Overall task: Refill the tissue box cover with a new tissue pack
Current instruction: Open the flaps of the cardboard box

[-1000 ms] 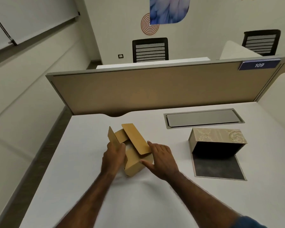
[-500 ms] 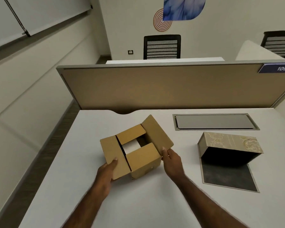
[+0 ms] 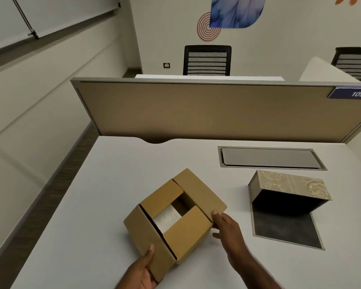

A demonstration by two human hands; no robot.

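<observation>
Cardboard box (image 3: 175,222) sits on the near part of the white desk (image 3: 113,184), turned corner-on to the camera, with all four top flaps folded outward and partly open. Through the square gap between the flaps shows something white (image 3: 168,217), likely the tissue pack, lying inside the box. The left hand (image 3: 143,272) holds the near-left flap from below, thumb on top of the cardboard and fingers curled under it out of sight. The right hand (image 3: 227,228) touches the right flap, its fingers loosely spread with the tips resting on the flap's edge and the box corner, not closed around anything. To the right, well apart from the box, the tissue box cover (image 3: 288,190) lies tipped on its side, patterned beige outside and dark inside, with its hinged base panel (image 3: 283,230) flat on the desk. Behind it a grey cable hatch (image 3: 269,157) is set into the desk, near the tan divider (image 3: 196,109).
</observation>
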